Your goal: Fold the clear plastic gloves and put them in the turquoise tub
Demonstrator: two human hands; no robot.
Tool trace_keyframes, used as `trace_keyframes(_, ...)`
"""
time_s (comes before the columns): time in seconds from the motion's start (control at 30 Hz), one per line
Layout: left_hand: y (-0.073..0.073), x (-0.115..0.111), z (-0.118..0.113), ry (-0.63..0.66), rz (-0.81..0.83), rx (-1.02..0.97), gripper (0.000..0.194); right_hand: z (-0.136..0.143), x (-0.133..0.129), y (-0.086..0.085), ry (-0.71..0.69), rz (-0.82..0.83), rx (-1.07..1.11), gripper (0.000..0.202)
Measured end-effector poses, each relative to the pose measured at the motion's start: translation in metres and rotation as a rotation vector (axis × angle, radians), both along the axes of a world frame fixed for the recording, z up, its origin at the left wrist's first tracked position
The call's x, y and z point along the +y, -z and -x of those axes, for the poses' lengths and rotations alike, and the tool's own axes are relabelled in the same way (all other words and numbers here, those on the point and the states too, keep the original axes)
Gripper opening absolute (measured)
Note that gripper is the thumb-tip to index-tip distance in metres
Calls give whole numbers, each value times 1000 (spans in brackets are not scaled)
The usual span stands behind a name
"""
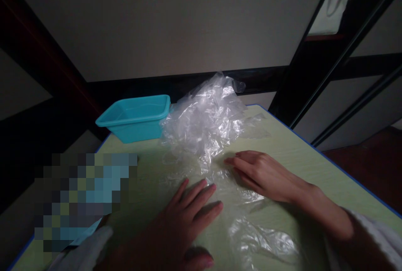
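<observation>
A clear plastic bag (264,239) lies spread out on the pale green table (309,160), close to me. My left hand (188,216) rests with its fingers spread over the left side of this thin plastic. To the right, my right hand (264,174) is bent over the upper part of the plastic, fingers close together and curled down. Whether its fingertips pinch the film is hidden. Beyond both hands rises a crumpled heap of clear plastic bags (210,116), shiny and loosely piled.
A turquoise plastic basin (135,126) stands at the table's far left, beside the heap. Something blurred out (91,195) with light blue parts lies at the left edge. Behind the table are grey panels (176,24) with dark frames. A white bag (329,11) shows at upper right.
</observation>
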State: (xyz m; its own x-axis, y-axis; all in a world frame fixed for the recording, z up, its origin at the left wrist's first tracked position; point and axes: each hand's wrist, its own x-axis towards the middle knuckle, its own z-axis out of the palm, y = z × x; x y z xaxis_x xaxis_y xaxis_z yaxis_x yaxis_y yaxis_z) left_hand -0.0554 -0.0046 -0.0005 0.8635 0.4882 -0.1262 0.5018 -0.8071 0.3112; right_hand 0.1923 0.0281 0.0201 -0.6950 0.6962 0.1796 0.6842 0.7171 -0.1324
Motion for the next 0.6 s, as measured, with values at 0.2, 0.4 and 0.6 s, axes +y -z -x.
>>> trace_keyframes(0.2, 22, -3, 1, 68, -144, -109, 65, 6, -4, 6, -219, -40, 147, 32)
trace_keyframes(0.4, 19, -2, 2, 91, -109, -82, 69, 15, -4, 8, -321, -11, 91, 31)
trace_keyframes(0.6, 2, -4, -1, 96, -65, -34, 72, -1, 2, 0, -184, -135, -11, 34)
